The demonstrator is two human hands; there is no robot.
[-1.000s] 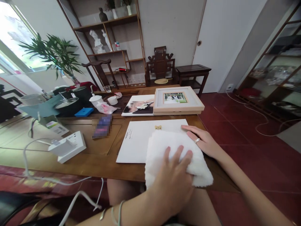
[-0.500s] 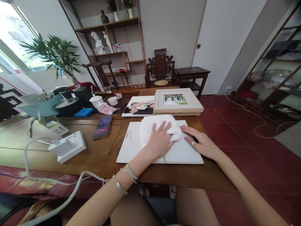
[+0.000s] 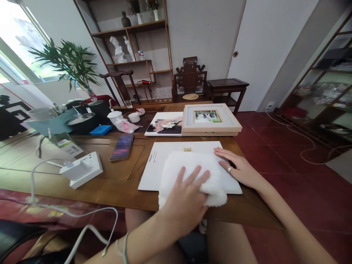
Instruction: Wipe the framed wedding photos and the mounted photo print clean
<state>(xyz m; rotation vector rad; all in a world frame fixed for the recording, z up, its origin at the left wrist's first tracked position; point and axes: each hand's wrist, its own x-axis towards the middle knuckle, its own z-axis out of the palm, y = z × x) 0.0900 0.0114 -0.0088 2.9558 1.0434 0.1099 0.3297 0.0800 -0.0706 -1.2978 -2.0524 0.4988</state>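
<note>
Daylight falls through a window at left; open wooden shelves stand against a pale grey wall; a carved dark chair and a small side table sit near a white door; a red tiled floor spreads toward more shelving along the right side.

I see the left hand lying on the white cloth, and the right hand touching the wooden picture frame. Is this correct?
Not the picture frame: the head view shows the right hand at the right edge of the white panel. The left hand does lie on the cloth.
</note>
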